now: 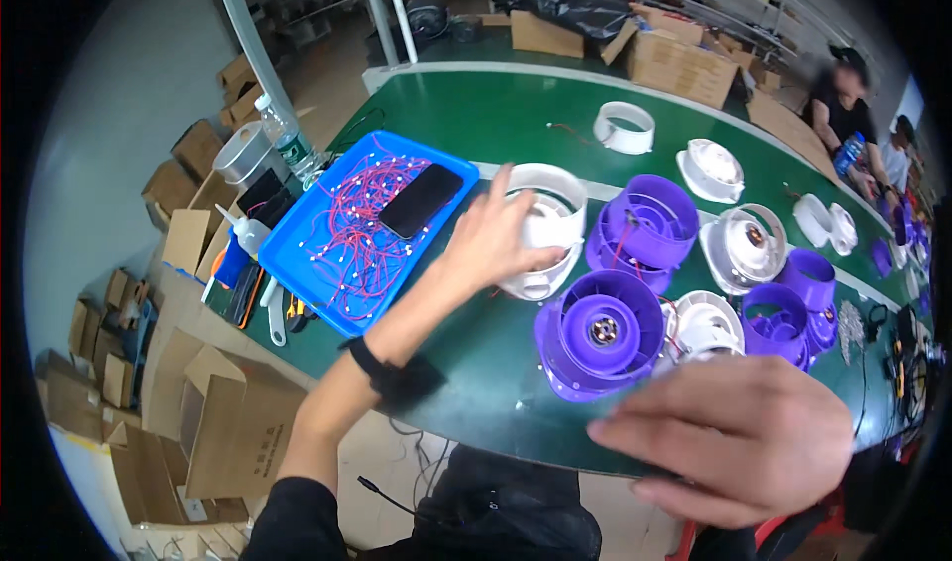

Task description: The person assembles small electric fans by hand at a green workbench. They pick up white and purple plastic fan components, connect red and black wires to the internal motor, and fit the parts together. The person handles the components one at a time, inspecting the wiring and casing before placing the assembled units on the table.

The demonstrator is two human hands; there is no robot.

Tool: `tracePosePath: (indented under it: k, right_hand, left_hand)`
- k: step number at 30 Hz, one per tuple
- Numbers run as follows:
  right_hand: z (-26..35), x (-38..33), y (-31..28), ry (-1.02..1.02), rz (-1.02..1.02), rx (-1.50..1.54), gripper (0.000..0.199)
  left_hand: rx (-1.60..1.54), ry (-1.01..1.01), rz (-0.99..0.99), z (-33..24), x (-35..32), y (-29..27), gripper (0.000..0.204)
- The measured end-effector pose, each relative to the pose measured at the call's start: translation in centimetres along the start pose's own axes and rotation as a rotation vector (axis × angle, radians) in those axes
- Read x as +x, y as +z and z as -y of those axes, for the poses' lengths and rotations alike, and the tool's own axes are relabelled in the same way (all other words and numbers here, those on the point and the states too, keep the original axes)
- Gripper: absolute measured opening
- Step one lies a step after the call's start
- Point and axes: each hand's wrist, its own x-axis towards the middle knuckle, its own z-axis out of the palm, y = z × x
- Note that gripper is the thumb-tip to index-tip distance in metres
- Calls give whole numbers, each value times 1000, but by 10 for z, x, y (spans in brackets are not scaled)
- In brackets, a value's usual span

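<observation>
My left hand (493, 236), fingers spread, reaches over the left side of a white round plastic housing (555, 186). Its fingertips overlap the housing's rim and inside; whether they touch it, I cannot tell. Close to the camera, my right hand (734, 437) is slightly blurred, its fingers stretched out and nothing seen in them. Beyond it stands a purple round housing (567, 348) with a motor core (603, 331) in its centre. Another purple housing (650, 219) with a red wire stands behind that one, beside the white housing.
A blue tray (288, 254) holds red wires (342, 254) and a black phone (421, 200). A water bottle (286, 137), a glue bottle (248, 232) and tools lie left of it. More white housings (744, 249) and purple ones (775, 321) stand right. A person (843, 100) sits at the far right.
</observation>
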Motion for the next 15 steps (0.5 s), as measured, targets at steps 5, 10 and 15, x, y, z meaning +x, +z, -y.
tracePosePath:
  k: [5,10,15]
  right_hand:
    - [-9,-6,-7,105,-21,68,39]
    - [-25,1,7,88,-46,37,35]
    - [-41,2,26,-21,-49,-80,35]
  left_hand:
    - [-44,39,290,10,51,-7,83]
    - [-34,18,346,9,54,-18,85]
    - [-41,138,410,28,53,-29,78]
